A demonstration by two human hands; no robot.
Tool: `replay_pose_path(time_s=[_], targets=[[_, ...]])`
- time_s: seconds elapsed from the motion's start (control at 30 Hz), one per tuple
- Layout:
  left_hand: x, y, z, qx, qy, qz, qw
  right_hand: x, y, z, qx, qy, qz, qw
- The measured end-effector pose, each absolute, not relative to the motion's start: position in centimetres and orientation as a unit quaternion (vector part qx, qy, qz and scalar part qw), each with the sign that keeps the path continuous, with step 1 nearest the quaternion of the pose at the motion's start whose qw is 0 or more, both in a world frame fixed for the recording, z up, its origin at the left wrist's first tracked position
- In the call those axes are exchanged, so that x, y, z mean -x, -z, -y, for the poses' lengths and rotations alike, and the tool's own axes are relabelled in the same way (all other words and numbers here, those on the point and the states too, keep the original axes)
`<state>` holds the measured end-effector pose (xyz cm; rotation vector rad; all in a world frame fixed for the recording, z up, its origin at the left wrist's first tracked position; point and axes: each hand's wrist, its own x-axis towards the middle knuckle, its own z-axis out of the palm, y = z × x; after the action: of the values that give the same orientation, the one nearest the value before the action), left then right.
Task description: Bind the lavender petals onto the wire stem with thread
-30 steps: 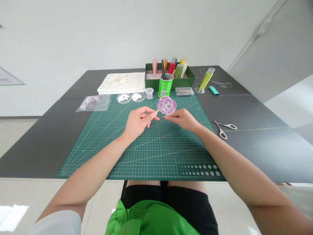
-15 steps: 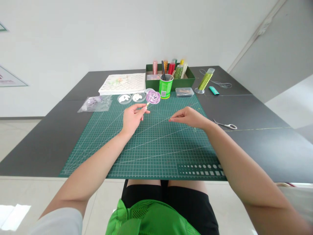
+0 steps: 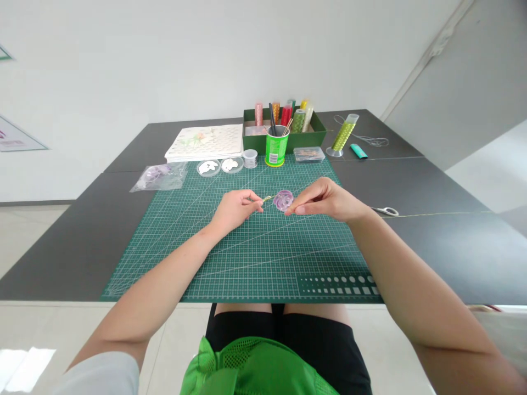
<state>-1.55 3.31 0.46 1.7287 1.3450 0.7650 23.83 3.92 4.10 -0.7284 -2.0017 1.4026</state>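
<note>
A purple artificial flower is held between my two hands, low over the green cutting mat. Its thin yellow-green stem points left, pinched in the fingertips of my left hand. At the petals' right edge, my right hand has thumb and forefinger closed on the flower. Scissors lie to the right, partly hidden behind my right wrist. Beyond the flower stands a green can with dark sticks and thin wooden sticks in it.
Behind the can, a dark green box holds several thread spools. A white textured pad stack, a plastic bag and small dishes of white pieces sit on the left. A clear case and a yellow-green spool are at the right.
My left hand has moved right and down, tipping the flower onto its side. My right hand has come to the petals and taken hold of them.
</note>
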Motion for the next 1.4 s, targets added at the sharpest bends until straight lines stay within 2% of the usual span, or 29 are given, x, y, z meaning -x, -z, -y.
replay_pose_path(time_s=[0.23, 0.4, 0.57, 0.87, 1.2, 1.4], targets=[[-0.1, -0.7, -0.9, -0.78, -0.182, -0.428, 0.419, -23.0, -3.8, -3.6, 0.314, -0.515, 0.715, 0.353], [-0.5, -1.2, 0.2, -0.788, -0.163, -0.362, 0.471, -22.0, -2.5, -4.2, 0.357, -0.492, 0.698, 0.379], [-0.4, -1.6, 0.3, -0.781, -0.169, -0.371, 0.474, -22.1, -0.7, -5.6, 0.399, -0.432, 0.716, 0.377], [-0.1, -2.0, 0.3, -0.741, -0.208, -0.401, 0.496, -22.9, 1.1, -7.2, 0.414, -0.42, 0.734, 0.337], [-0.3, -1.8, 0.0, -0.748, -0.163, -0.399, 0.505, -22.4, -1.6, -5.1, 0.395, -0.428, 0.697, 0.418], [-0.2, -2.2, 0.0, -0.739, -0.16, -0.406, 0.513, -22.7, -0.9, -5.7, 0.404, -0.408, 0.71, 0.408]])
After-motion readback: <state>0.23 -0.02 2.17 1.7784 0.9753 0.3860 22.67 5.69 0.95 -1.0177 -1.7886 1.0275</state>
